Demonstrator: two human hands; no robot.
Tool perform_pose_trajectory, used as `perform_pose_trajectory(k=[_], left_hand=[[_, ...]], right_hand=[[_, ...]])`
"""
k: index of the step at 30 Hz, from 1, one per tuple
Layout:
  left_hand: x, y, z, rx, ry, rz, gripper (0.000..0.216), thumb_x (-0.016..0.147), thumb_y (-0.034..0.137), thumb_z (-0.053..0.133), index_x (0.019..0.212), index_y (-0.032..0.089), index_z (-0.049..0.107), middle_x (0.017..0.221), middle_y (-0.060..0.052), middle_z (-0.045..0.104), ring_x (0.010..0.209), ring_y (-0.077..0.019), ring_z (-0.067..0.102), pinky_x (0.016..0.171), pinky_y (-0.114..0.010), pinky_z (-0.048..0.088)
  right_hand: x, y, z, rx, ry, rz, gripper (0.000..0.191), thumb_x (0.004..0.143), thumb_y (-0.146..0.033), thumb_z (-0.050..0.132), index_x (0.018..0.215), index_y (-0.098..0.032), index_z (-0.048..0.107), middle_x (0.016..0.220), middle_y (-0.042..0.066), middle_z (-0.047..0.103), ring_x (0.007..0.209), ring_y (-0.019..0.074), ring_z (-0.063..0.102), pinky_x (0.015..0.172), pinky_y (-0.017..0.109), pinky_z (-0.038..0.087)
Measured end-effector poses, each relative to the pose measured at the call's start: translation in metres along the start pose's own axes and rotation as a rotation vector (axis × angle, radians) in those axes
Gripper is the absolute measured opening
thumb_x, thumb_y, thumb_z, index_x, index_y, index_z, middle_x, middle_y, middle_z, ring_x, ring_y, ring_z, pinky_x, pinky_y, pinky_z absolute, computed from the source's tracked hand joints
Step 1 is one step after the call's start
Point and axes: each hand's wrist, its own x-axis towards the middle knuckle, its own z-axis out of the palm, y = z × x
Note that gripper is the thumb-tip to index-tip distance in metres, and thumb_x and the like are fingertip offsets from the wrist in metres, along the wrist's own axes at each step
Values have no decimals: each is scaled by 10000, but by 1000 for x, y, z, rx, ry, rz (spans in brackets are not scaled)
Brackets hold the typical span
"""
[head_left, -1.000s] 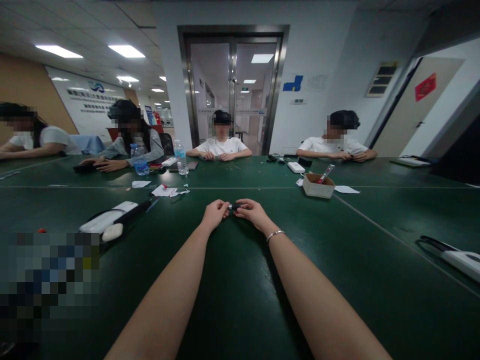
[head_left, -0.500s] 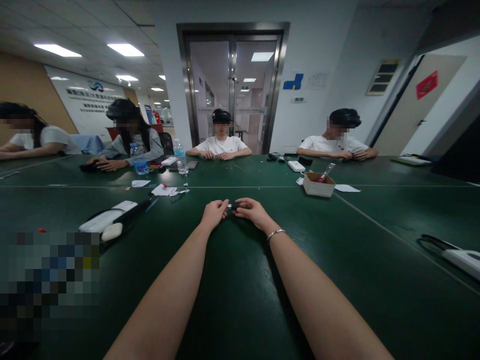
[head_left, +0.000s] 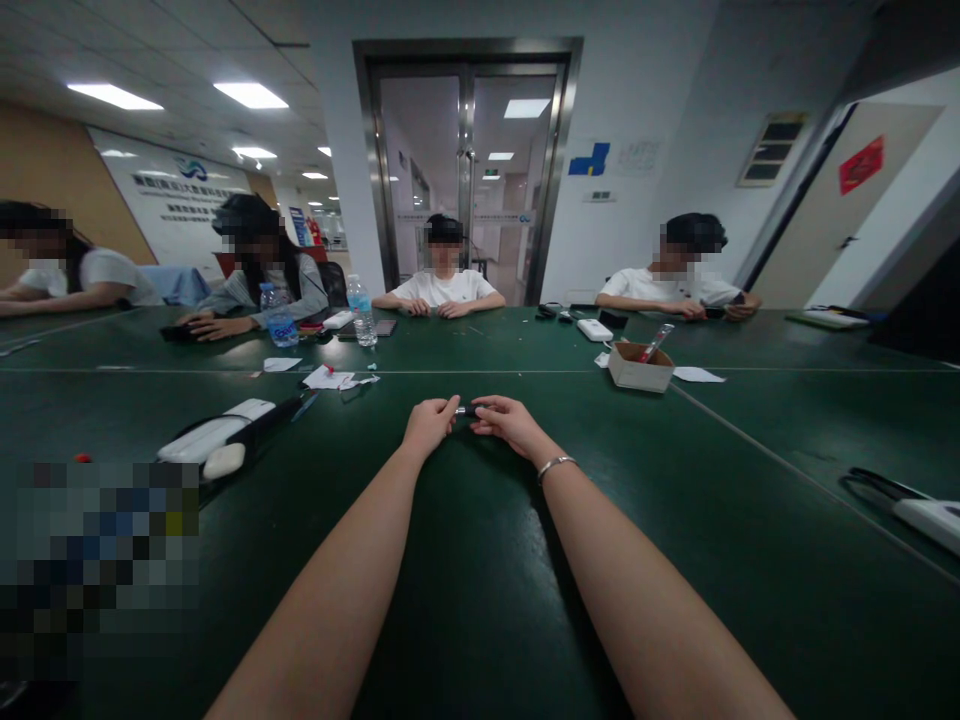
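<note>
Over the green table (head_left: pixel 465 580), my left hand (head_left: pixel 429 428) and my right hand (head_left: pixel 513 426) meet at a small black stick-shaped piece with a silver end (head_left: pixel 469 411). The left thumb and fingers pinch it at the silver end. My right fingers close round the black end and hide part of it. Its exact kind is too small to make out. A silver bracelet (head_left: pixel 556 467) circles my right wrist.
An open cardboard box (head_left: pixel 640 374) with a tool in it stands ahead right. Two water bottles (head_left: pixel 362 315) stand ahead left, near scraps of paper (head_left: pixel 328 379). A white power strip (head_left: pixel 217 432) lies left. Several people sit across the table, one a person with a dark object (head_left: pixel 715 312).
My hands keep nearly the same place and grip, with only a slight shift. At the far right, a co-worker's hands have moved apart, and a dark object shows between them.
</note>
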Motion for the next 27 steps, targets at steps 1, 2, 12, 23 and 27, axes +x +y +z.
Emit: perform_pose_trajectory(k=[1,2,12,23,27], left_hand=[[1,-1,1,-22,2,8,495,795,614,434,620,171,571,514,1,548,459,-123,497,481,-237,366],[2,-3,1,-49,1,13,471,789,602,456,641,170,574,531,2,554,471,-121,502,482,-232,370],[5,-4,-4,-324,-140,9,377,681,489,655,799,141,570,702,-28,591,608,-117,545,494,-202,387],[3,-3,-11,-350,-220,37,403,621,407,740,897,141,616,807,-61,636,762,-164,593,631,-263,456],[7,-8,-8,-331,-207,21,352,662,425,705,797,113,616,666,-44,618,607,-127,562,614,-271,449]], right_hand=[[0,-1,1,4,5,9,157,815,-41,607,964,-89,605,738,60,650,607,121,662,592,195,570],[1,-1,1,6,10,18,141,824,-49,602,960,-84,601,708,60,648,592,122,658,573,191,565],[1,-3,2,-43,56,52,88,859,-160,610,851,-74,594,546,28,590,476,103,599,450,157,502],[3,0,0,-111,29,54,60,868,-124,575,839,-76,598,529,42,615,473,101,592,463,157,496],[5,2,-2,-136,10,43,42,846,-107,602,820,-76,614,559,54,634,502,104,606,484,158,505]])
